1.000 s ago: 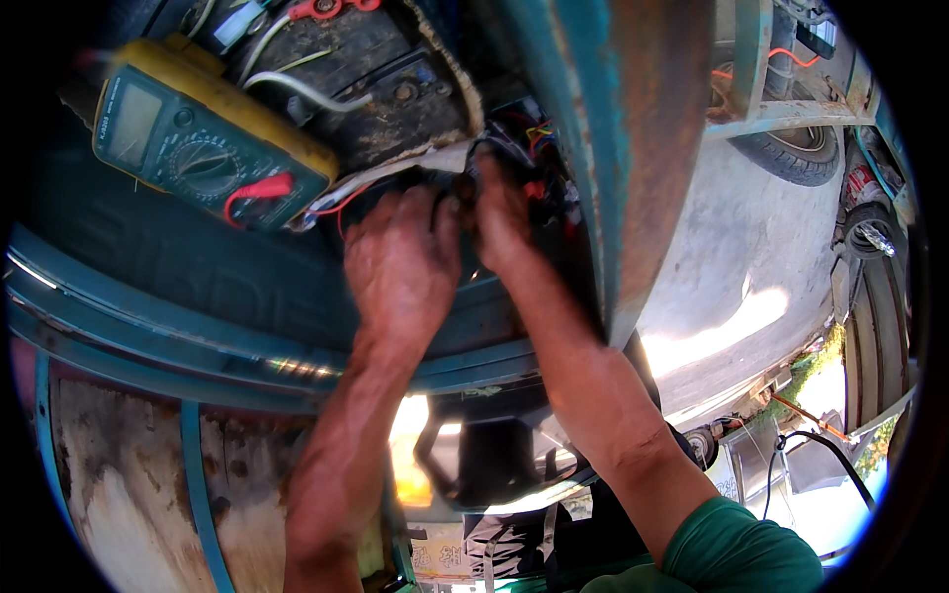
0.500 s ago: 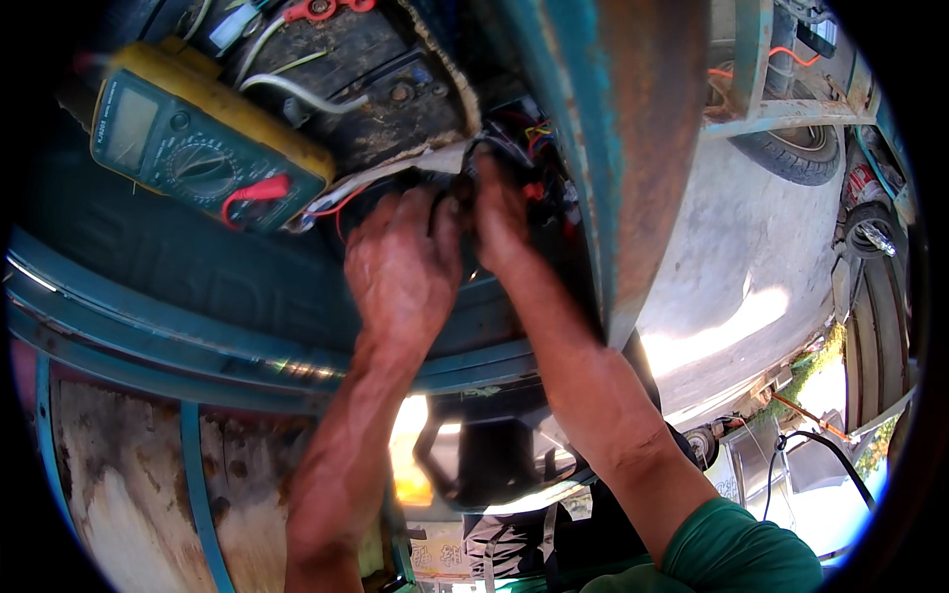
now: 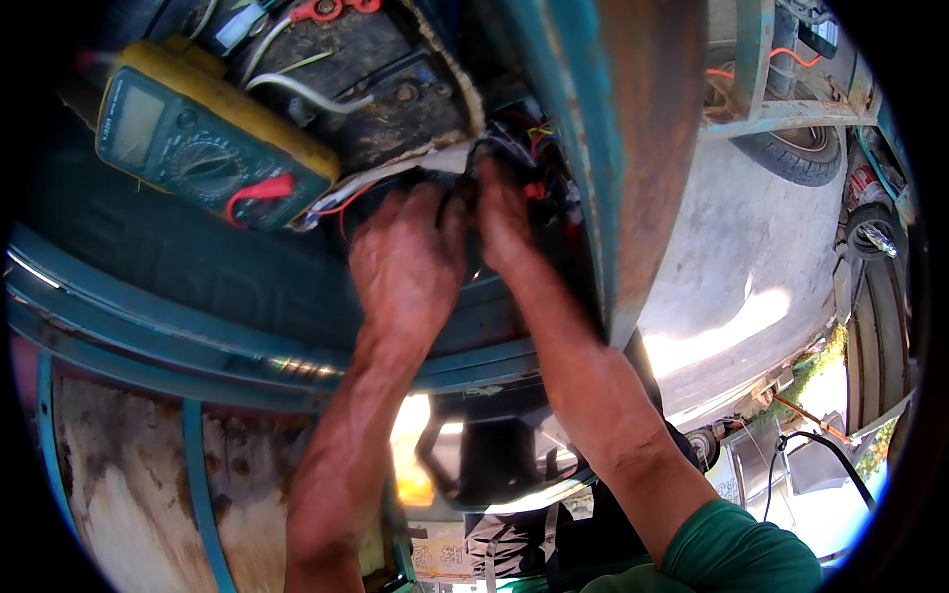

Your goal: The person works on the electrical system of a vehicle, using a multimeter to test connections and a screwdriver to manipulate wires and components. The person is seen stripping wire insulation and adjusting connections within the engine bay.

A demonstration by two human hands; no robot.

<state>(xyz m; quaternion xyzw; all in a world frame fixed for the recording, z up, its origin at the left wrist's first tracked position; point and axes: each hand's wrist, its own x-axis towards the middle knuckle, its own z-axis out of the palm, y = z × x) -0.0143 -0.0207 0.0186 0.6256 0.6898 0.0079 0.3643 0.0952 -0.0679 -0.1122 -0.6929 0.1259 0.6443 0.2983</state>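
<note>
Close together, my left hand (image 3: 407,259) and my right hand (image 3: 504,215) work in the dark gap of a blue-green metal compartment (image 3: 148,232). Their fingers are bent round something small and dark that I cannot make out. Just beyond them lies a bundle of thin coloured wires (image 3: 539,136), with a small red piece (image 3: 535,190) beside my right hand. A red wire (image 3: 348,201) runs to the left of my left hand. Behind my fingers sits a dirty black battery (image 3: 395,94) with a pale cable (image 3: 306,91) across it.
A yellow-cased multimeter (image 3: 213,138) with a red probe lead (image 3: 265,188) lies left of the battery. A rusty blue metal post (image 3: 633,148) stands close by my right forearm. The compartment's raised front edge (image 3: 227,341) passes beneath my forearms. A tyre (image 3: 791,156) is farther right.
The multimeter and battery sit slightly farther right in the picture. Both hands stay at nearly the same spot, with the left hand turned or shifted a little to the right.
</note>
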